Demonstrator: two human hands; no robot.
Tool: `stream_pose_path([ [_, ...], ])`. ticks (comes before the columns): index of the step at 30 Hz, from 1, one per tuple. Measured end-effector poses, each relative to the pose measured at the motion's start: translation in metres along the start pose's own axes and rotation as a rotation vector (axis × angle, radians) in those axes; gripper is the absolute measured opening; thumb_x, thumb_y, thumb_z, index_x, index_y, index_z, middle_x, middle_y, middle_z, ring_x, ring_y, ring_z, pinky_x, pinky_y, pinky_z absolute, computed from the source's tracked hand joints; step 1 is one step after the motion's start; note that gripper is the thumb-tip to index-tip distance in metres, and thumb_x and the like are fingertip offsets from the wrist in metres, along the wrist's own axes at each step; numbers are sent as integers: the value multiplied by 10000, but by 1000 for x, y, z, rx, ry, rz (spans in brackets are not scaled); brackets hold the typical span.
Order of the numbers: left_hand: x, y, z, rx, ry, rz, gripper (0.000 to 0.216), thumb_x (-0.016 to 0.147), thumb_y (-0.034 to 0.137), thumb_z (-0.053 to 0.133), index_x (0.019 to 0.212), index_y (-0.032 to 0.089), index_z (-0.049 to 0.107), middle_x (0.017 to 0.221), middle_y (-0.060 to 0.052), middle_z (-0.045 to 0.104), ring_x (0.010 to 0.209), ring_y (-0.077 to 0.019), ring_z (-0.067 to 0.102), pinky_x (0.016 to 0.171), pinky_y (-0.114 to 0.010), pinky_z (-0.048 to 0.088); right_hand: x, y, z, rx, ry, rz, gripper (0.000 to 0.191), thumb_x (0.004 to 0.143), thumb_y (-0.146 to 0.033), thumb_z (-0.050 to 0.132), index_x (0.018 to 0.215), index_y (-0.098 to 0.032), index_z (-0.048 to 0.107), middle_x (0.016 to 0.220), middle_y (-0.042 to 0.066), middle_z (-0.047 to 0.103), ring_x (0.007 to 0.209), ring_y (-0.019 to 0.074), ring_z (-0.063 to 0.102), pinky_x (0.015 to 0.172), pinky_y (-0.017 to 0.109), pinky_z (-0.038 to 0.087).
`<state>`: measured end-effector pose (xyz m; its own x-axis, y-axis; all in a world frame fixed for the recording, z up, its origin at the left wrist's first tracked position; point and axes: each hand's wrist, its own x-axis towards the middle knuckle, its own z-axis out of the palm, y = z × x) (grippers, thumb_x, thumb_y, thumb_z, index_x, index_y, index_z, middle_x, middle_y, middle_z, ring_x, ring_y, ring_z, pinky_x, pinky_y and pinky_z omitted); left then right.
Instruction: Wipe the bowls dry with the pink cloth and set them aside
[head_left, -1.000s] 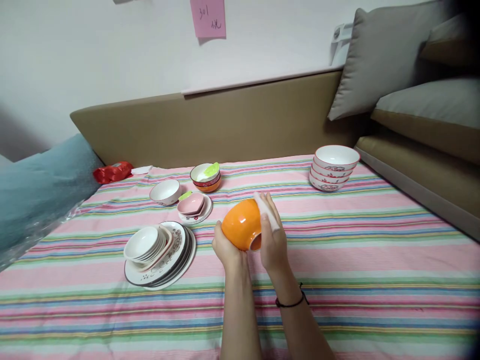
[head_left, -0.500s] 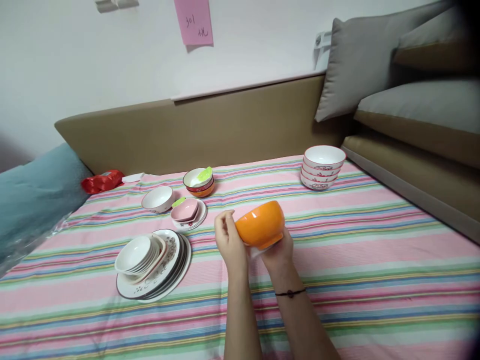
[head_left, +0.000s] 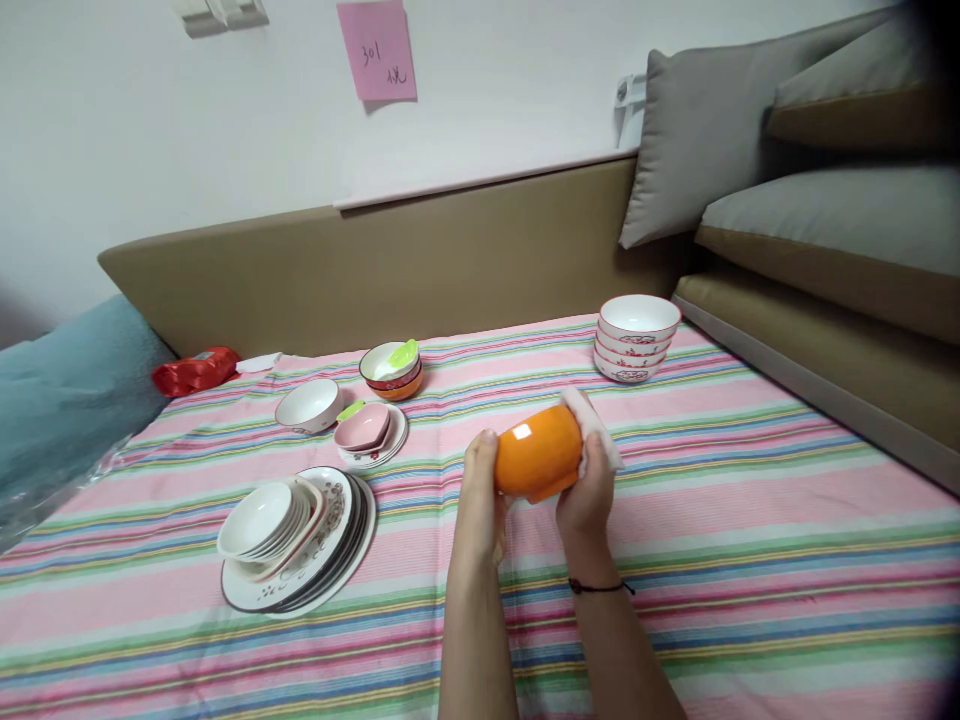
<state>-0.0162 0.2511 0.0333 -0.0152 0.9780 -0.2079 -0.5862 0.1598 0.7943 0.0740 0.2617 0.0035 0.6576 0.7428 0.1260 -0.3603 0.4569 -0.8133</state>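
Head view: gripping glossy orange ceramic bowl [head_left: 536,462] in left hand [head_left: 480,497], pressing white cloth [head_left: 598,432] on it with right hand [head_left: 589,495]; probably best held firmly, turned slowly.

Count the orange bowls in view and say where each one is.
2. One orange bowl is held between the left hand and right hand; the second orange bowl sits lowest in the stack under the green spoon. Stacks may hide others.

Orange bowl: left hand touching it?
Touching. Head view shows the left hand pressed against the side of the orange bowl, thumb on its wall, no gap.
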Motion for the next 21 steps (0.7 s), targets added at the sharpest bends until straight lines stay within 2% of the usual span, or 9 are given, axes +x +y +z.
stream_pose_path([
  [3,9,-2,-4,-184,20,-62,533,785,568,622,1086,128,611,1028,-122,674,921,-239,652,809,-349,529,-12,-14,12,-170,-207,-155,393,921,-389,414,1191,-228,649,1368,42,553,1349,194,398,1157,390,250],
  [6,14,-3,-12,-261,41,7,633,755,605,622,1201,160,567,1083,-132,676,956,-259,657,818,-373,532,-18,-19,22,-124,-221,-89,413,913,-426,443,1233,-233,620,1386,34,539,1365,191,382,1174,390,224],
  [10,13,0,-22,-89,-168,274,879,604,616,752,1344,237,468,1293,-150,579,1164,-311,566,934,-399,484,-16,-20,25,171,-61,296,465,872,-486,477,1240,-231,600,1247,19,648,1275,213,501,1112,412,349],
  [12,10,7,-26,77,-277,383,909,564,608,787,1337,232,490,1335,-165,541,1240,-338,501,1015,-425,422,-13,-23,20,247,-57,492,445,854,-502,482,1159,-221,642,1142,23,701,1198,241,568,1050,429,420],
  [14,7,16,-28,229,-372,440,909,554,604,798,1327,220,513,1365,-173,511,1288,-350,446,1066,-436,364,-9,-28,12,259,-108,680,452,843,-543,468,1034,-196,686,1030,47,736,1118,274,618,988,451,466],
  [16,4,26,-29,324,-479,434,913,550,600,803,1326,207,524,1389,-177,487,1303,-359,425,1083,-442,339,-5,-31,1,252,-170,857,513,834,-600,444,948,-169,698,948,77,749,1055,301,648,934,473,494],
  [18,3,32,-30,372,-564,381,923,549,611,797,1330,198,529,1401,-180,476,1299,-362,428,1085,-444,331,-2,-31,-10,257,-245,998,576,832,-639,415,949,-148,694,925,102,750,1023,309,661,901,485,504],
  [21,6,30,-31,391,-584,303,952,529,624,799,1339,201,530,1407,-182,477,1313,-363,415,1103,-446,300,-1,-24,-22,268,-323,1109,622,836,-659,393,985,-131,686,925,123,749,996,307,673,877,496,508],
])
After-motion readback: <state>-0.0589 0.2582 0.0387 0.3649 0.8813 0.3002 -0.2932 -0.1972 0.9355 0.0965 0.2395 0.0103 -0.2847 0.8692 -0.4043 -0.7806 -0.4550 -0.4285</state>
